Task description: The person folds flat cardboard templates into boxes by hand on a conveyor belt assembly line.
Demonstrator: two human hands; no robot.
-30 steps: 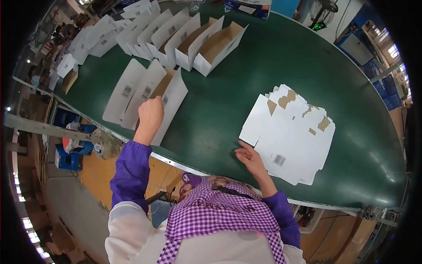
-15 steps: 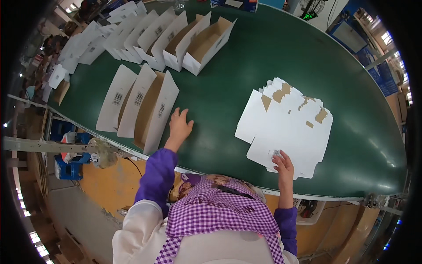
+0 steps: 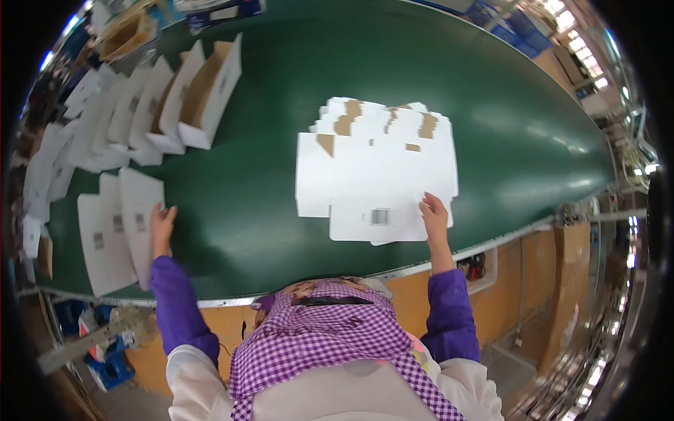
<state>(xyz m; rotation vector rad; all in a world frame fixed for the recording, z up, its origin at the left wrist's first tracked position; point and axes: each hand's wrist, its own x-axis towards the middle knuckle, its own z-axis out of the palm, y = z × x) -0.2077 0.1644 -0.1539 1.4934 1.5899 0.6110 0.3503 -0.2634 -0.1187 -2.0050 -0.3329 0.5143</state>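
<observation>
A stack of flat white carton blanks (image 3: 390,168) with brown cardboard patches along its far edge lies on the green table in front of me. At the right edge of the near blank rests my right hand (image 3: 435,216), its fingers apart and touching the sheet. My left hand (image 3: 163,228) is against the right side of a folded white carton (image 3: 144,210), fingers apart and partly hidden by its edge. That carton stands in a short near row with another white carton (image 3: 96,242) at the left end; their panels lean close together.
A far row of open white cartons with brown insides (image 3: 210,91) stands at the back left. More white cartons (image 3: 49,165) crowd the left edge. A blue box (image 3: 228,10) sits at the back. The metal table edge (image 3: 232,302) runs before me.
The view has turned right. My left hand has come up against the near row's end carton, and the cartons there stand closer together. My right hand has shifted to the blank's right edge.
</observation>
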